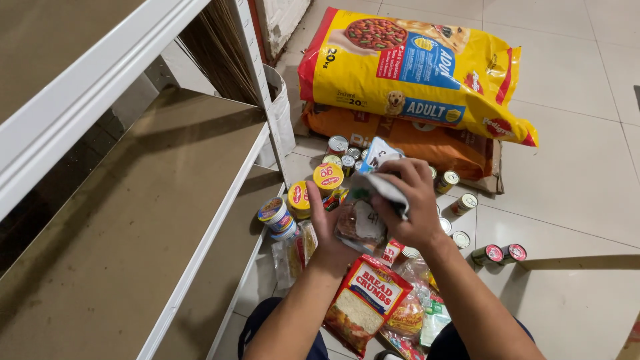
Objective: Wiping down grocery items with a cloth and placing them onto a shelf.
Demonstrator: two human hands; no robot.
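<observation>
We hold a clear plastic packet (pixel 361 223) above the floor (pixel 573 193), our left hand (pixel 328 230) cupped under it and our right hand (pixel 412 203) gripping its white top. Below lie cans (pixel 462 203), a breadcrumb bag (pixel 365 300) and big pet-food sacks (pixel 413 70), beside the shelf (pixel 167 200).

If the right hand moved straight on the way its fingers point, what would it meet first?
Probably the round yellow-lidded tub, just past the white packet the right hand holds; depth is unclear.
</observation>
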